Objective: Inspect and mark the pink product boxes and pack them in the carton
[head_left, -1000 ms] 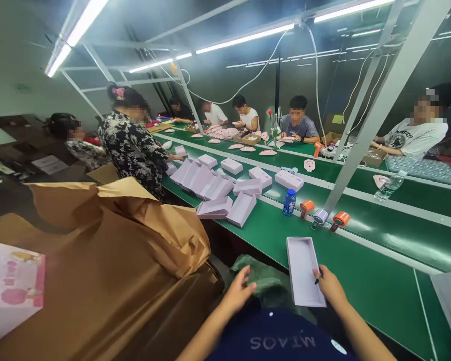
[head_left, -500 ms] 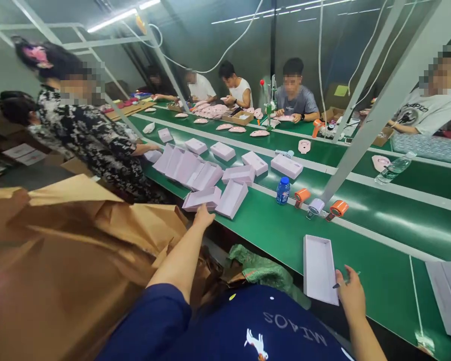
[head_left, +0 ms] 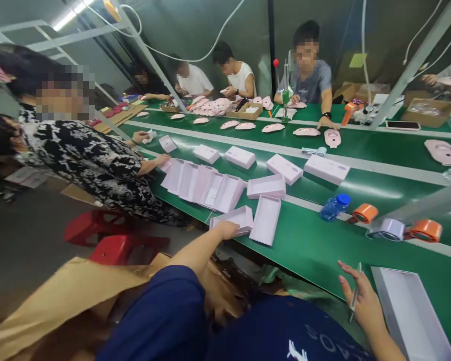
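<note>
My left hand point(head_left: 227, 230) is closed on the near edge of an open pale pink box point(head_left: 243, 216); part of its fingers is hidden behind the box wall. Just right of that lies another open box point(head_left: 265, 220), and several more open boxes point(head_left: 227, 193) lean together further left. A pen point(head_left: 355, 296) is held in my right hand point(head_left: 366, 303), between the thumb side and the other fingers, some of which stretch out. Beside this hand sits a larger-looking open box point(head_left: 413, 306) at the table's near edge.
Closed boxes point(head_left: 326, 169) stand along the green table point(head_left: 308, 240). A blue-capped bottle point(head_left: 334, 207) and orange tape dispensers point(head_left: 426, 230) are near a slanted post. A co-worker in a patterned shirt point(head_left: 86, 145) stands left. Red stools point(head_left: 113, 248) and brown paper point(head_left: 71, 296) lie below.
My view has turned and come closer to the boxes. My left hand has closed on the box edge. The right hand has turned, its pen now pointing upward, left of the box there.
</note>
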`<state>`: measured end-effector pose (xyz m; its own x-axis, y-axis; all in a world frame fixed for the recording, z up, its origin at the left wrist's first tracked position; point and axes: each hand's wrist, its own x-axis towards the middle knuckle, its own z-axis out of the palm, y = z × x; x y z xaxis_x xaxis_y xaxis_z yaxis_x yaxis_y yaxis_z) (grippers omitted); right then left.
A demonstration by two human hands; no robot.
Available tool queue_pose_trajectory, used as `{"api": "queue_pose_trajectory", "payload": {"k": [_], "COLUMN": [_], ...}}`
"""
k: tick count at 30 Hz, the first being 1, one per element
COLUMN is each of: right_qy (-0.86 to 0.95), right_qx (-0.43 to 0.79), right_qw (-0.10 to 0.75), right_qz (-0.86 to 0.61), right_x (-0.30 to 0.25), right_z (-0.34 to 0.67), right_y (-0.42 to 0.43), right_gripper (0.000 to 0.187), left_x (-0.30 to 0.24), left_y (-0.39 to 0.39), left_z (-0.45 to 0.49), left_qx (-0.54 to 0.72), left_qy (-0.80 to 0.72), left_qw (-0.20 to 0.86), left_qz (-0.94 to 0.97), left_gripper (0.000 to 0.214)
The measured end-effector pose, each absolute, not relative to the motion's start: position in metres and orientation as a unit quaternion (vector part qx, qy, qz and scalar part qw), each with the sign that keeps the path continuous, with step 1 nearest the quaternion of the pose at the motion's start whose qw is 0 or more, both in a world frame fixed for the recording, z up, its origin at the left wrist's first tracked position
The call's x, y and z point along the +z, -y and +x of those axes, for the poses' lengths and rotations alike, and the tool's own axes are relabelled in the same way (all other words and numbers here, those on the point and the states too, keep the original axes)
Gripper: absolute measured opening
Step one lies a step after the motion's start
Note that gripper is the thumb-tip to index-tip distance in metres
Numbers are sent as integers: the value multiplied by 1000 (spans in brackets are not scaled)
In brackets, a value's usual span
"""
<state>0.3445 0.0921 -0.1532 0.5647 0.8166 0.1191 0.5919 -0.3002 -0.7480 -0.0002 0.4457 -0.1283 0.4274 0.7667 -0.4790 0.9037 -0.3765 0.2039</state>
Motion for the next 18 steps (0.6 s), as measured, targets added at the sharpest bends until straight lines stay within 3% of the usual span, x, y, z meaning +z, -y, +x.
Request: {"api": "queue_pose_trajectory", "payload": {"k": [7,18], "right_qy": [391,439], "right_qx": [193,280], "right_qw": [319,299], "right_qz": [-842,-800], "right_x": [-153,-130], "right_z": [346,338], "right_y": [-101,-145], "right_gripper": [50,43], "left_x": [-139,-151], "left_y": [-462,-513], "left_z": [15,65], "left_qx": [-207,-173], "left_qy": [-517,-586], "left_qw": [201,206], "left_qz": [806,765], "left_gripper": [43,42]}}
